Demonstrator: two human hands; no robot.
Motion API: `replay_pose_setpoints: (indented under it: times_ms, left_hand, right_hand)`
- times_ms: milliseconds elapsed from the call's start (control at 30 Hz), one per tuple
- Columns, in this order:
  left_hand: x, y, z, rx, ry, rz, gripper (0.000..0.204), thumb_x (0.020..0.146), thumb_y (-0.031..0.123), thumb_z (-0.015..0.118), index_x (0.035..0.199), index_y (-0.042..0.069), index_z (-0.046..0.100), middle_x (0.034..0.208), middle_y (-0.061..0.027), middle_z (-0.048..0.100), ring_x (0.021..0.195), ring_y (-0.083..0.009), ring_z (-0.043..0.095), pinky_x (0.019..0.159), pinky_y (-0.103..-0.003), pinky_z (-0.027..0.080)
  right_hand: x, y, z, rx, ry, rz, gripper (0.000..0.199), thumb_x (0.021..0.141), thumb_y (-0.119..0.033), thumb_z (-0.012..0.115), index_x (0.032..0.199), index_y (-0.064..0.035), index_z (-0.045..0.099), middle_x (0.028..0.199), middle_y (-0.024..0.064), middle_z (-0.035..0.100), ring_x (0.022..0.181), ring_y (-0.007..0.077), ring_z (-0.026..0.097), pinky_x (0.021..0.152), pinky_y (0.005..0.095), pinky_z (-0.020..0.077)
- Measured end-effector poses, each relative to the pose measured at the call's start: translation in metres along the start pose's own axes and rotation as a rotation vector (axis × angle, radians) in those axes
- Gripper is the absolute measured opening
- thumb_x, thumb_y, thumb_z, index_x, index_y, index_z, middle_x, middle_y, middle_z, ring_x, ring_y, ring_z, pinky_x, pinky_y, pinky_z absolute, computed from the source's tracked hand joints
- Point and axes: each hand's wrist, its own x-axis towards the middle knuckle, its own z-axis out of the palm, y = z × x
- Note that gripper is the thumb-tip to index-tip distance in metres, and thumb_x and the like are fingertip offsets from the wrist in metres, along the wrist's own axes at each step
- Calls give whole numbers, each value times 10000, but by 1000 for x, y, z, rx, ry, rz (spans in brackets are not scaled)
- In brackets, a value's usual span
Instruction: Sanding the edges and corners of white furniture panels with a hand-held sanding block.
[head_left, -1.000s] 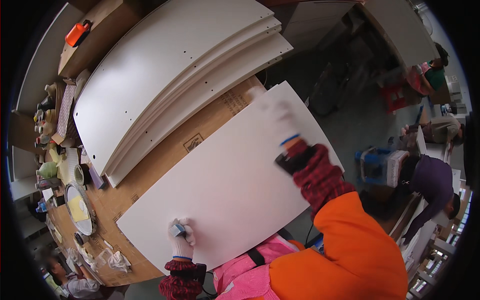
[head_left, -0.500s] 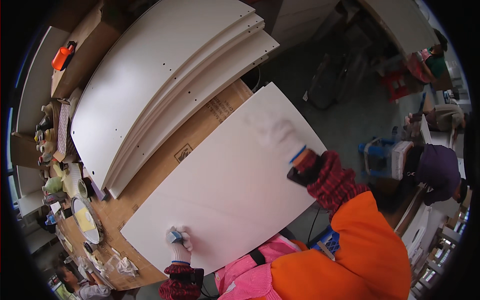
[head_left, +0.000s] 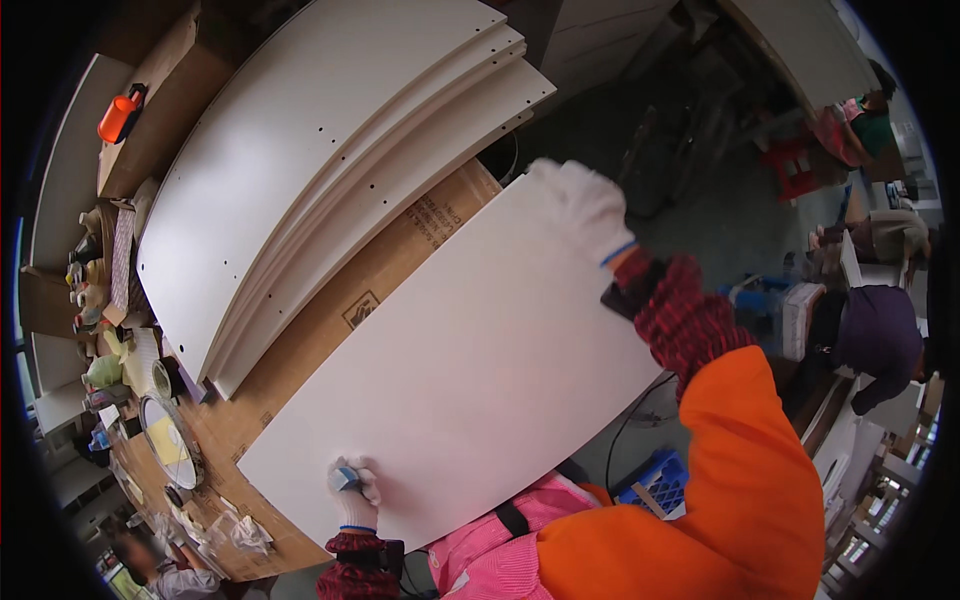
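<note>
A large white panel (head_left: 450, 340) lies on a cardboard-covered table before me. Near its lower left corner, my left hand (head_left: 362, 495), in a white knitted glove, is closed around a small blue-grey block (head_left: 346, 479) and rests on the panel. My right hand (head_left: 588, 205), gloved in white too, reaches across to the panel's far right corner. Its fingers look stretched out along the surface, slightly blurred, and I see nothing held in them; the palm side is hidden.
Beyond the panel, several white panels with drilled holes (head_left: 300, 170) lie stacked on the cardboard (head_left: 290, 355). At the left stand a round tin (head_left: 150, 425), tape and bottles. An orange tool (head_left: 120, 115) lies on a box. A blue crate (head_left: 655, 480) sits at lower right; people work farther right.
My right hand has moved up and right, from over the panel to its far corner. The left hand with the blue-grey block stays almost where it was.
</note>
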Motion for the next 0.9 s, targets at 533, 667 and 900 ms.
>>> replay_pose_setpoints:
  times_ms: [533, 667, 900]
  left_hand:
    - [-9, 3, 10, 15, -8, 62, 365, 953, 453, 473, 759, 171, 600, 521, 34, 523, 314, -117, 314, 295, -277, 206]
    - [-12, 4, 14, 79, -35, 46, 377, 971, 451, 455, 766, 168, 596, 514, 47, 505, 315, -116, 303, 295, -277, 204]
    - [-8, -2, 11, 119, -37, 146, 387, 1002, 448, 430, 802, 165, 601, 522, 67, 490, 321, -96, 274, 295, -263, 187]
  right_hand:
    - [-9, 72, -14, 159, 41, -657, 298, 863, -170, 620, 1145, -234, 694, 741, 14, 617, 629, 246, 615, 532, 372, 497]
    - [-76, 91, -30, 248, -38, -612, 317, 827, -186, 640, 1138, -231, 681, 718, 32, 586, 621, 250, 602, 499, 378, 475]
    - [-217, 112, -84, 346, -101, -487, 382, 785, -128, 623, 1162, -169, 674, 692, 50, 534, 597, 281, 564, 497, 407, 438]
